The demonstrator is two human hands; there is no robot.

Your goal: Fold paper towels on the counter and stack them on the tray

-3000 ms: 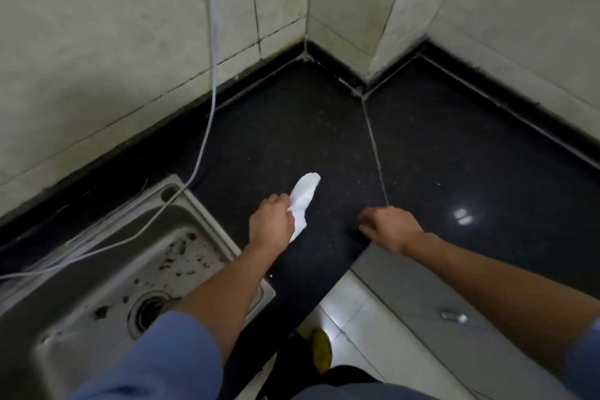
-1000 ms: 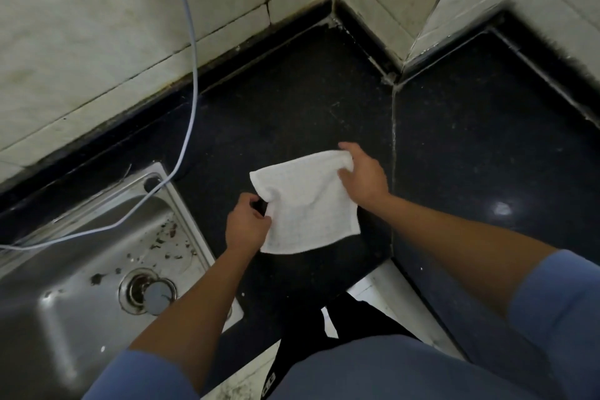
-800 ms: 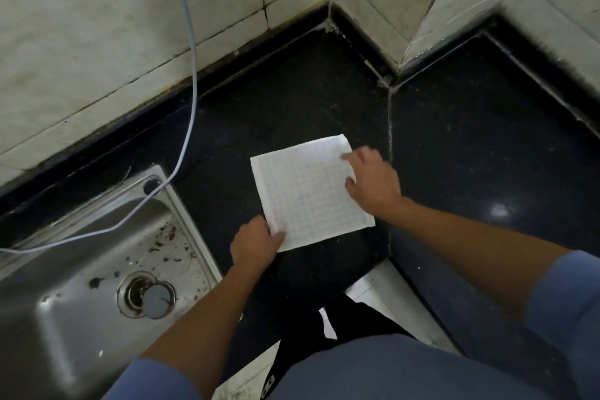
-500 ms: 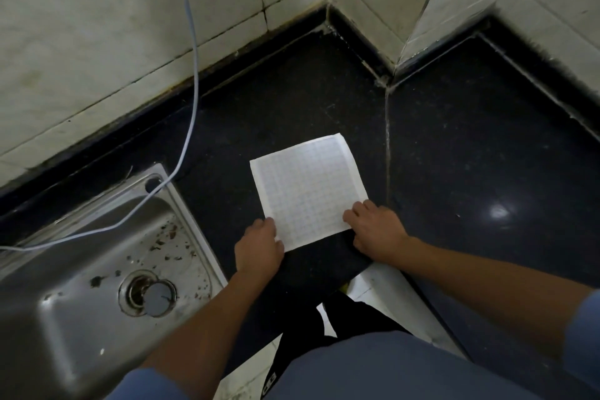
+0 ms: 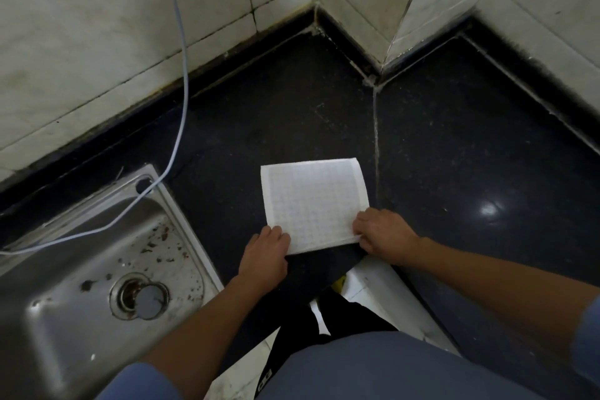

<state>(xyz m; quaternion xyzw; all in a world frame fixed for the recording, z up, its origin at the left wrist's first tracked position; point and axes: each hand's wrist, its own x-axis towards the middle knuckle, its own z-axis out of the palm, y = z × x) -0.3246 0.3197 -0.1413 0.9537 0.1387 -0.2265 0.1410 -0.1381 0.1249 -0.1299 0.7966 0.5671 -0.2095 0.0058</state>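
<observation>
both hands on near corners of flat paper towel, first fold not started

the paper towel (image 5: 313, 204) lies flat and open on the dark counter (image 5: 454, 156), centre of frame just below the middle. it is one white square with a grid emboss and no fold in it yet. left hand (image 5: 264, 253) is at its lower left corner and right hand (image 5: 383, 235) at its lower right corner. fingers of both are curled onto the near edge, which reads as a pinch on each corner. thumbs are hidden, so i cannot tell how deep the grip goes. the far edge lies free toward the wall corner at upper centre.

step in hand, by my read: first fold, near edge carried up onto far edge. to do it well:
- lift both corners together and level.
- keep the sheet taut between the hands so it doesn't sag or twist.
- lay the near corners right on the far corners, then run flat fingers along the crease.
- pull lightly, since thin paper tears and wrinkles easily.

steel sink (image 5: 81, 269) at lower left has a drain plug (image 5: 147, 302) and specks of debris, so keep the towel off it. a thin cable (image 5: 181, 91) hangs down the tiled wall at upper left toward the sink. tray not in view.
</observation>
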